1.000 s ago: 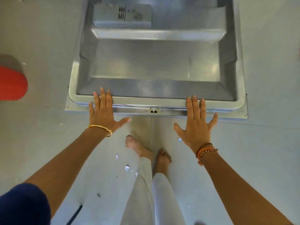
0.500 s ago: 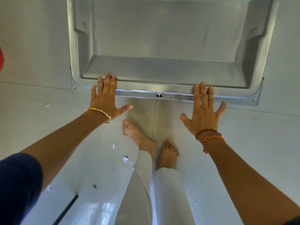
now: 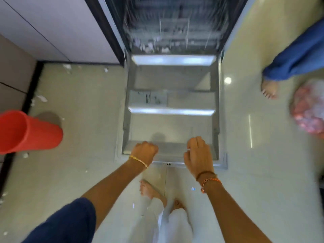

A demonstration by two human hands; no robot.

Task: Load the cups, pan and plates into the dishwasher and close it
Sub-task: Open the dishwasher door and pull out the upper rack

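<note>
The silver stainless-steel dishwasher door [image 3: 171, 123] lies fully lowered and flat. At its near edge, the left hand [image 3: 144, 151] is curled in a fist and the right hand [image 3: 198, 153] has bent fingers; whether either grips the door, I cannot tell. A red plastic bucket [image 3: 26, 132] stands left of the door.

Navy sleeve [image 3: 70, 220], white trousers [image 3: 175, 227], gold bangle [image 3: 139, 160], beaded bracelets [image 3: 209, 181]

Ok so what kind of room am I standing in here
Most likely a home kitchen. A built-in dishwasher stands with its door folded down and racks showing inside, pale cabinet fronts sit beside it, and a red bucket stands on the glossy tiled floor.
</note>
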